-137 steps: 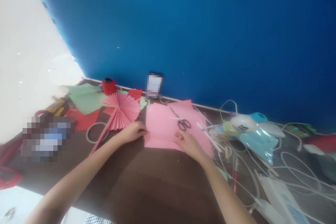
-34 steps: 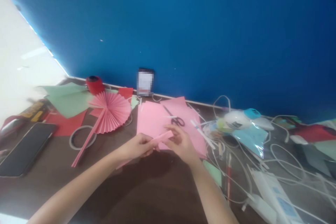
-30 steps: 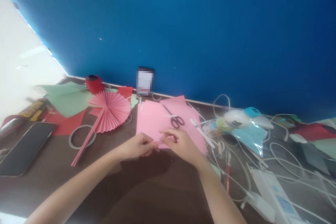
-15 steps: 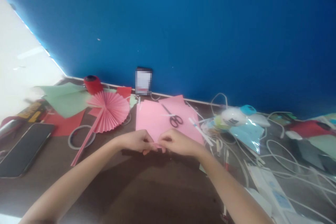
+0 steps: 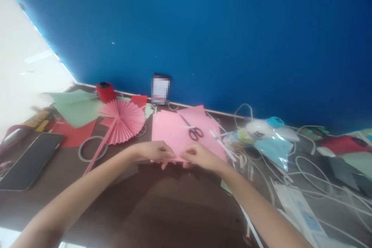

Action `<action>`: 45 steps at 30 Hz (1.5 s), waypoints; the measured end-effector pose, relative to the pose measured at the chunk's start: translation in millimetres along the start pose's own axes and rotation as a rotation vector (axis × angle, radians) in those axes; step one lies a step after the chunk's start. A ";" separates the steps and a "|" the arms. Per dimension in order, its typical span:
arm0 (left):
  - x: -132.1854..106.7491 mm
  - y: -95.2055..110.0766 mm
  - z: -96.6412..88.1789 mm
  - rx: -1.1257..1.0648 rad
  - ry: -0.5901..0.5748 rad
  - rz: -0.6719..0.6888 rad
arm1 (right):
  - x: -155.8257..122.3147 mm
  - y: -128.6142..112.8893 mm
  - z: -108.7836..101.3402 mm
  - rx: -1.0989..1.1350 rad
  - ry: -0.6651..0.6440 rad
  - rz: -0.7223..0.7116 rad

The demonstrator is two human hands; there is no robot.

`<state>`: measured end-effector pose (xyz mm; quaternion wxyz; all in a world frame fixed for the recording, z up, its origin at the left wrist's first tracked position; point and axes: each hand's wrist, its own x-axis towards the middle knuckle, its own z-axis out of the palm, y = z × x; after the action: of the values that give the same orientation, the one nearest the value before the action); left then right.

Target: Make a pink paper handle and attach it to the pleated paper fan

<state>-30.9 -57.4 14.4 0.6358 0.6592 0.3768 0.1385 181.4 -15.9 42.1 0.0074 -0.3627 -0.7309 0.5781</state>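
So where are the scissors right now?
In the head view the scissors lie on the pink paper, just beyond the right hand, with the pleated fan to their left and plastic packets to their right.

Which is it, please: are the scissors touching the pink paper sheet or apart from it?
Touching. The head view shows the scissors lying flat on the pink paper sheet, pink showing all around them.
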 end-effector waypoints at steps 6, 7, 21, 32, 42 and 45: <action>6.4 -8.7 -9.5 -0.153 -0.117 -0.133 | 5.4 9.4 0.5 -0.166 0.173 0.036; 7.0 -9.5 -10.3 -0.179 -0.114 -0.153 | 5.6 10.8 -0.4 -0.158 0.173 0.038; -1.4 -16.5 -14.3 -0.091 -0.103 -0.126 | 0.1 26.3 -7.2 -0.032 0.079 0.002; 5.5 -24.3 -13.9 -0.064 -0.099 -0.158 | -3.6 29.9 -5.5 -0.175 0.063 0.020; 13.0 -17.1 -6.1 -0.162 -0.151 -0.158 | -1.8 -6.1 13.4 -0.593 0.145 -0.056; 8.9 -21.0 -9.4 -0.166 -0.115 -0.215 | -0.6 -3.5 12.0 -0.573 0.142 -0.076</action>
<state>-37.8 -46.5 -6.5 0.7199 0.5670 0.3955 0.0622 174.8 -26.5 41.4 -0.0226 -0.3618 -0.8750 0.3208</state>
